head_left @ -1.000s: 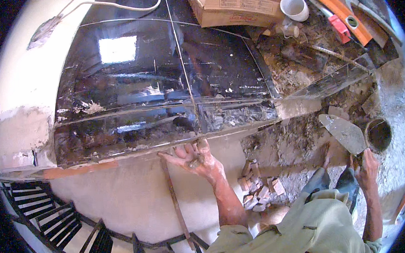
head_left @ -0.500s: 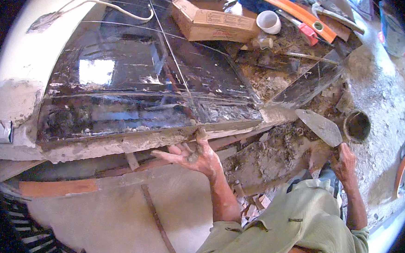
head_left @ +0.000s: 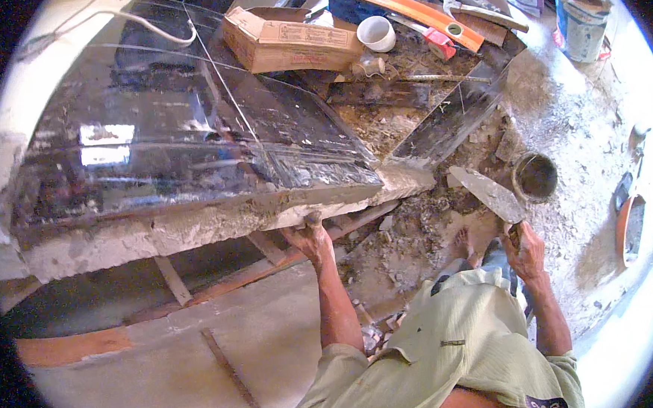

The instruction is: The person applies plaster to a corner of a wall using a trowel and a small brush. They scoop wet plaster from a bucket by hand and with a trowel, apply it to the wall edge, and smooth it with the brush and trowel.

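My left hand [head_left: 310,241] is at the rough, mortar-smeared front edge [head_left: 230,221] of a dark, glossy tiled slab [head_left: 157,117]; its fingers are partly hidden under the lip, and I cannot make out whether they hold anything. Lower right of that edge, my right hand [head_left: 525,250] grips the handle of a trowel [head_left: 490,194], its grey blade pointing up and left beside a round mortar-stained bucket [head_left: 534,176]. My bare foot [head_left: 463,242] shows on the rubble-strewn ground below.
A cardboard box [head_left: 294,49], white cup [head_left: 376,33], orange level [head_left: 404,6] and hammer [head_left: 479,11] lie at the back. A sack [head_left: 582,24] stands top right, an orange-edged object [head_left: 629,234] at far right. Wooden battens [head_left: 173,281] show under the slab edge.
The view has swung right, shifting the scene leftward and showing more underside of the slab. My left hand has turned from palm up to reach under the edge; my right still holds the trowel.
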